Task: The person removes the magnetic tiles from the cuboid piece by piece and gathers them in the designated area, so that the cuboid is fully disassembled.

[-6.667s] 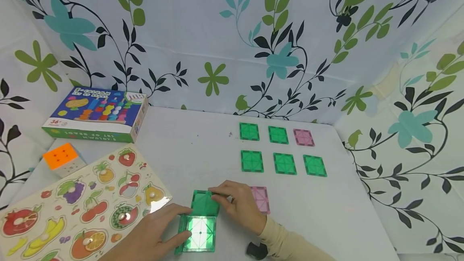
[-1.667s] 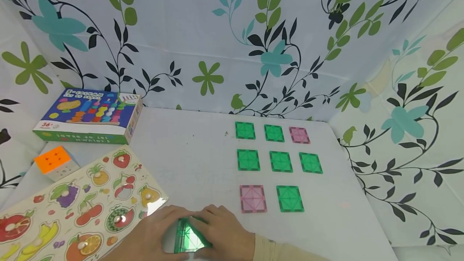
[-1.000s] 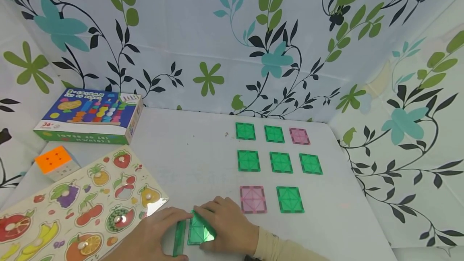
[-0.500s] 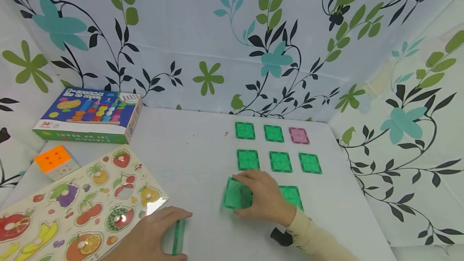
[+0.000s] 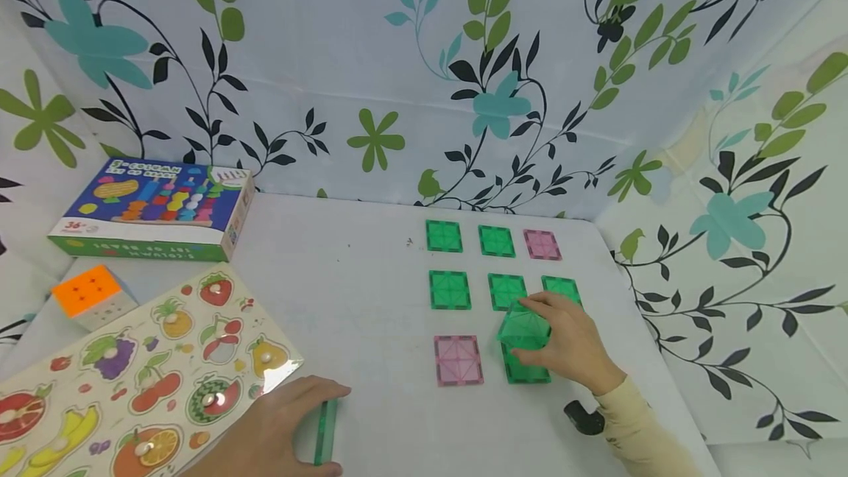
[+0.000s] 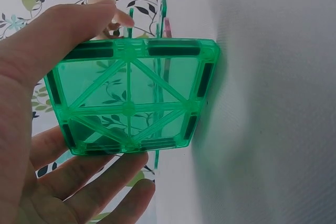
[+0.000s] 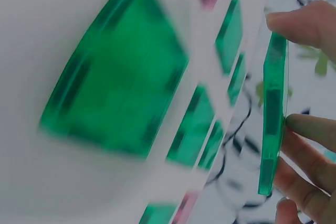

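Note:
In the head view my left hand, low and left of centre, holds a translucent green square magnetic tile on edge on the white table. The left wrist view shows that tile between thumb and fingers. Further right, my right hand pinches another green tile, tilted above a green tile lying flat. The right wrist view has the pinched tile edge-on, thumb at one end and fingertips along a side. A pink tile lies just left of the flat green one.
Behind these lie more flat tiles in rows: several green ones and a pink one. At left are a board with fruit pictures, an orange-topped puzzle cube and a bead-set box. A patterned cloth hangs behind the table.
My right hand has carried a green tile away from the left hand's tile, rightward past the pink tile to above the flat green one. My left hand keeps its place and its tile.

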